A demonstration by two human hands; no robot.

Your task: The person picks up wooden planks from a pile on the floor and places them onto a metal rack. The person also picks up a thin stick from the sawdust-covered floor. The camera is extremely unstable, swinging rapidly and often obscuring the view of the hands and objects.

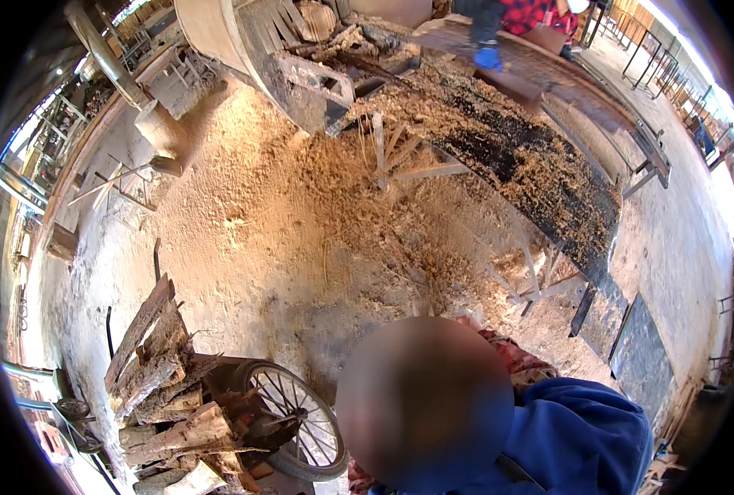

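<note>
At lower left, bark-edged wood slabs (173, 437) lie piled beside a spoked wheel (301, 411). Centrally, sawdust covers the floor (243, 198); a person in blue (585, 421) obstructs its lower portion. Farther right, a co-worker's blue glove (488, 58) is near a dark surface (507, 157) bearing shavings (581, 186). Both wearer's hands are outside the view; grip state cannot be determined.

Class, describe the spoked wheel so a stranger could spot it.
From the sawdust-strewn floor, look lower left to the heap of rough wood. The wheel sits between it and the blue jacket. Its round, thin-spoked shape sets it apart from the jagged wood.
</note>
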